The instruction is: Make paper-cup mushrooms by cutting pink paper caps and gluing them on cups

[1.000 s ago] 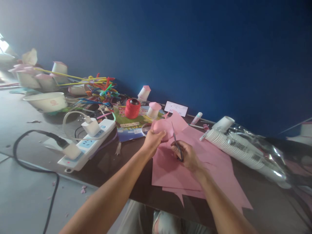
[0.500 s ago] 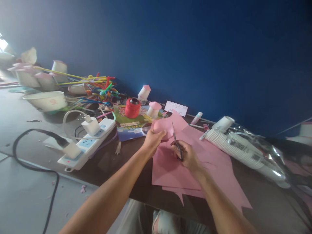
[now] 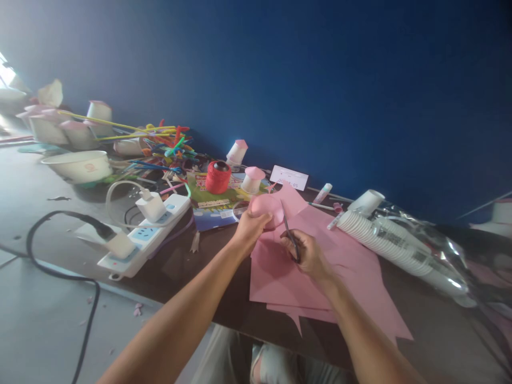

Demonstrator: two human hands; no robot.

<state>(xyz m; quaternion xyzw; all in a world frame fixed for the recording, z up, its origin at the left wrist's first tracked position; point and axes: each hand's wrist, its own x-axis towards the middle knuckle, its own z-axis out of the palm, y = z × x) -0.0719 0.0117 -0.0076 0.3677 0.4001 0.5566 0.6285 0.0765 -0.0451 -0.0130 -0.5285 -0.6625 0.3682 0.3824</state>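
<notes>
Pink rounded paper (image 3: 265,208), slim pointed scissors (image 3: 287,226)

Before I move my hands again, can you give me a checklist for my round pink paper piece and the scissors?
1. Round pink paper piece held: ok, in the left hand.
2. Dark metal scissors held: ok, in the right hand.
3. Left thumb clear of the scissors: ok, a gap shows.
4. Left fingers under the paper clear: cannot tell, they are hidden.
5. Large flat pink paper sheets out from under the scissors: not ok, they lie below.
6. Long white plastic power strip away from the scissors: ok, off to the left.
</notes>
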